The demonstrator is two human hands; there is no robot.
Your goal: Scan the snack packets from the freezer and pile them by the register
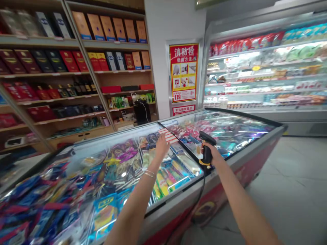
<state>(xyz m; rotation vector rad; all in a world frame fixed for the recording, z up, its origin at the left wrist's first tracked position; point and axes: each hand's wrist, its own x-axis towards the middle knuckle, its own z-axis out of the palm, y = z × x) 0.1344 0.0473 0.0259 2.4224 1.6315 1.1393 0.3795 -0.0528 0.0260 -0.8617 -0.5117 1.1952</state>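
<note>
My left hand reaches out over the glass-topped chest freezer, a bangle on its wrist. Its fingers are closed at the edge of a flat red-and-white striped packet; what exactly the packet is, I cannot make out. In my right hand is a black and yellow handheld barcode scanner, gripped by its handle above the freezer's front rim. A dark cable hangs down the freezer front below the scanner. Under the glass lie many colourful ice cream packages.
Blue and red packets are heaped at the near left. Wooden shelves with boxes and bottles line the back left. A lit refrigerated display stands at the back right. Grey floor tiles show beside the freezer.
</note>
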